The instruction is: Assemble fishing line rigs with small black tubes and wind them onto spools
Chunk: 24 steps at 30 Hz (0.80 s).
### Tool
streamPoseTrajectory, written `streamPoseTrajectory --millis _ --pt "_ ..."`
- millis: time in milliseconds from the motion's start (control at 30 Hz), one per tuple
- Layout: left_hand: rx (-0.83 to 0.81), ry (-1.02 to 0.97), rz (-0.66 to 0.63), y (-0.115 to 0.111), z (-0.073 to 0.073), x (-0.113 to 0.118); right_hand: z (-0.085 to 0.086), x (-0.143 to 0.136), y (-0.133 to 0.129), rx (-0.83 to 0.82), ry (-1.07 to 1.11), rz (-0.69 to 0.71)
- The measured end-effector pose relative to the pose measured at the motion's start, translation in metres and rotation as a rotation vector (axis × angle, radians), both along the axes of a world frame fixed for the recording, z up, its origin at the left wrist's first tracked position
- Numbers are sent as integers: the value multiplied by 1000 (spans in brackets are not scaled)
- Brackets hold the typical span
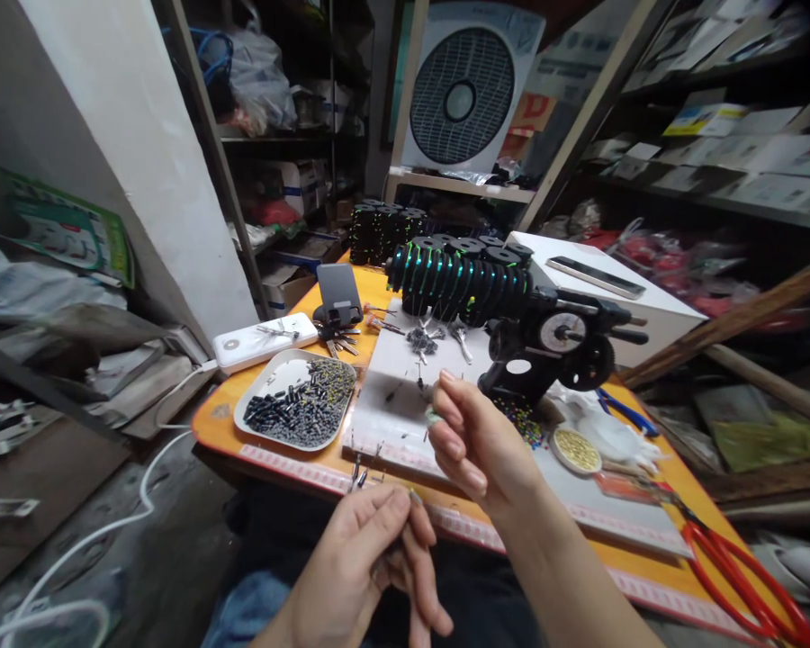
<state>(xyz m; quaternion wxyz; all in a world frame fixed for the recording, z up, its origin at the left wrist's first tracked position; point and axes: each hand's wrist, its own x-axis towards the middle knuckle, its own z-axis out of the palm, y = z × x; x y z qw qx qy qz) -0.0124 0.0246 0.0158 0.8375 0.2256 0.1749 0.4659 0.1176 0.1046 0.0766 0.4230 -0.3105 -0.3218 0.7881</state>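
My left hand [378, 544] is low at the table's front edge, thumb and forefinger pinched together. Small dark metal barrels with thin wire ends [357, 474] stick up from its fingers. My right hand [476, 441] is raised over the grey board [384, 405], its fingers curled in towards the thumb. A pale green bit shows at its fingertips, but whatever it may hold is too small to make out. Beyond it, a black winder [553, 337] carries a row of black spools [459, 279] with green-blue line. Small dark pieces and a tied bunch [424, 342] lie on the board.
Left of the board are a white tray [243, 405] of small dark barrels, a white power strip [266, 342] and a phone stand [339, 292]. To the right lie a dish of yellow beads [576, 450], blue-handled pliers [627, 412] and red-handled scissors [735, 576]. A box fan [469, 90] stands behind.
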Motion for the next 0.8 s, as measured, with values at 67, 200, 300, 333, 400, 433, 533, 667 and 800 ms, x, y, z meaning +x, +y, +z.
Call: streamPoseTrajectory --millis 67,200,300,333,400,433,533,667,800 --pt "-22 -18 -3 -3 -2 -1 -2 -1 0 6 5 6" --pt "-39 -38 -9 -8 -3 -2 -2 -1 1 13 8 13" --pt "-23 -33 -23 -8 -7 -2 -1 1 1 17 7 17" --pt "-15 -37 -25 -8 -9 -1 -1 2 1 19 6 17" --pt "9 -65 -34 -7 -14 0 -2 3 0 22 5 12" --pt "17 -82 -38 -7 -17 0 -2 4 0 23 4 9" --pt "24 -116 -49 -7 -22 1 -3 3 0 23 2 6" --pt "30 -113 -22 -8 -26 1 -1 3 0 28 -4 15" --pt "40 -109 -15 -9 -28 1 1 4 0 36 -12 19"
